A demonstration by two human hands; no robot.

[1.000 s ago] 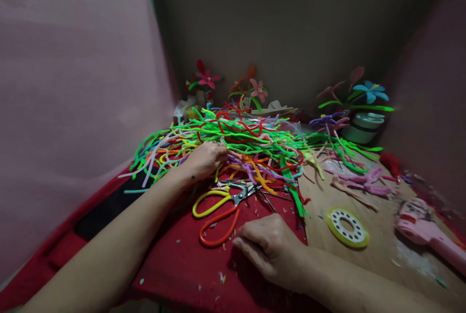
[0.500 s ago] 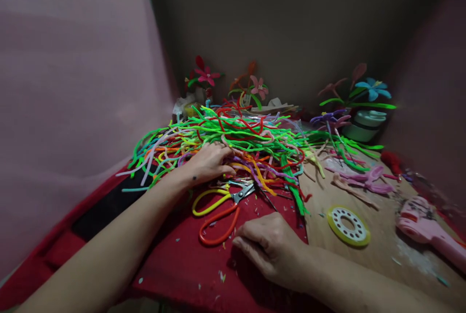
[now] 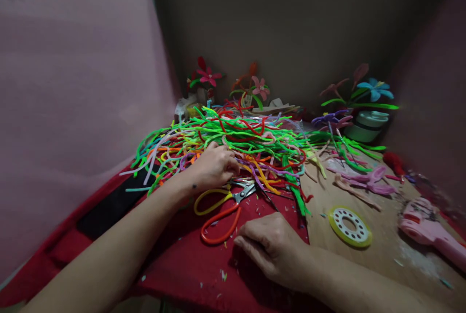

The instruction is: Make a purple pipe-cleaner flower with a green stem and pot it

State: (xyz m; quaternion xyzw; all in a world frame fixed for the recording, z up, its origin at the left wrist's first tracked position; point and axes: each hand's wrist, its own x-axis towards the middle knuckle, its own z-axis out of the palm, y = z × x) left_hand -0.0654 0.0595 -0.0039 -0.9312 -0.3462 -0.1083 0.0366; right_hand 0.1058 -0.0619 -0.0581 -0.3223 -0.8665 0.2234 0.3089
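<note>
A big heap of coloured pipe cleaners [image 3: 251,143], mostly green, red and orange, lies across the middle of the table. My left hand [image 3: 214,167] reaches into the near edge of the heap with its fingers curled among the strands. My right hand [image 3: 271,247] rests palm down on the red cloth [image 3: 189,274], fingers loosely curled, nothing visible in it. Between the two hands lie scissors [image 3: 222,206] with one yellow and one orange handle loop.
A yellow and white ring [image 3: 350,226] and a pink glue gun [image 3: 429,228] lie on the brown board [image 3: 382,240] at right. Pink pipe-cleaner pieces [image 3: 364,182] sit beyond. Finished pipe-cleaner flowers [image 3: 207,77] and a potted blue flower [image 3: 367,109] stand at the back wall.
My left hand has shifted slightly right and nearer along the heap's edge, its fingers curling tighter into the strands. My right hand has stayed put.
</note>
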